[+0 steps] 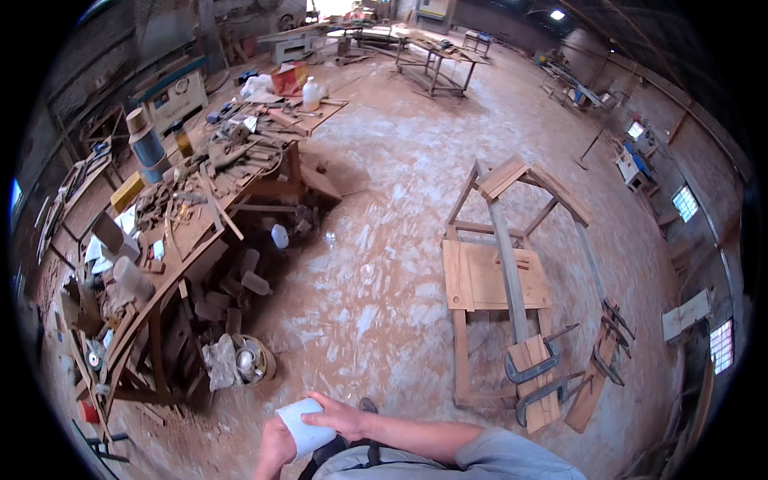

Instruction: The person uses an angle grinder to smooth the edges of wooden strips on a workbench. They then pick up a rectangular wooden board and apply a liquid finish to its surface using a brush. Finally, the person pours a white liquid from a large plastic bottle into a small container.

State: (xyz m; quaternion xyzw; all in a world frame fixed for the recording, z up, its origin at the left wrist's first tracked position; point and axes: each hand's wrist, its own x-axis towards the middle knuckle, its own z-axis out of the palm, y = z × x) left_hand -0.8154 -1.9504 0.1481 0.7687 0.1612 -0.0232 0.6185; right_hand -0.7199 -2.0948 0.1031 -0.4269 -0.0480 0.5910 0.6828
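Note:
Low in the picture, close to my body, I hold a smooth white object [307, 426] between both hands. It looks like a short roll or a plastic cup; its exact kind does not show. My left hand [277, 438] is closed against its left side, with most fingers hidden. From the right, my right hand [339, 415] grips its upper edge, the thumb lying across the white surface. Beyond the hands, a round tub [254, 360] stands on the floor by the workbench, a pale crumpled bag [222, 362] beside it.
A long cluttered workbench [192, 232] runs along the left, loaded with tools, scraps and containers. At the right stands a wooden frame [498, 276] with boards and metal clamps [532, 364] on it. Farther off is another table [436, 58]. The floor [376, 240] is dusty and white-smeared.

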